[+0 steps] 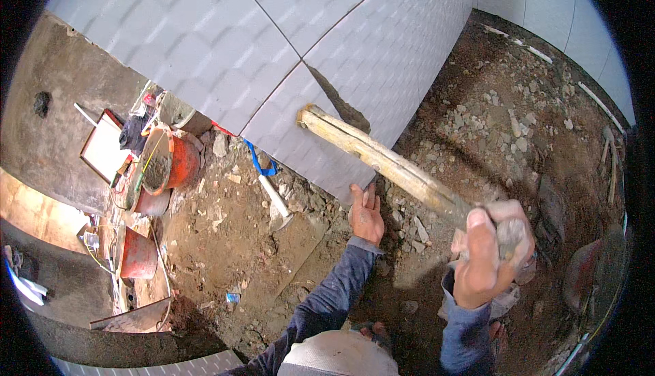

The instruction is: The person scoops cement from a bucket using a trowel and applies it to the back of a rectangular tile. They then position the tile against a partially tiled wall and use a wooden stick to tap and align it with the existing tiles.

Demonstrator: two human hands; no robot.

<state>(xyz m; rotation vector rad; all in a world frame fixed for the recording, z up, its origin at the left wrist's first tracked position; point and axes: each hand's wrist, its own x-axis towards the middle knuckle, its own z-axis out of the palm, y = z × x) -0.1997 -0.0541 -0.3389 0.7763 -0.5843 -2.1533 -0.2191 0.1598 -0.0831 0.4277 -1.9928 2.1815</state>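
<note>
A pale grey patterned tile point(286, 130) stands at the lower end of the tiled wall. At its bottom corner my left hand point(366, 220) grips the edge, thumb on the face and fingers at the side. My right hand point(488, 257) is closed round a rough wooden stick point(389, 161), slightly blurred near the fist. The stick's far end touches or nearly touches the tile face. A greyish lump shows in the right fist, too smeared to name. Beside the stick, a dark wedge-shaped patch point(338, 98) crosses the tiles.
On the dirt floor left of the tile lies a white-handled tool point(275, 199) near a blue strap point(256, 160). Farther left are an orange bucket of mortar point(170, 161) and a red bucket point(138, 253). Broken rubble point(508, 120) covers ground at right, along another tiled wall point(556, 11).
</note>
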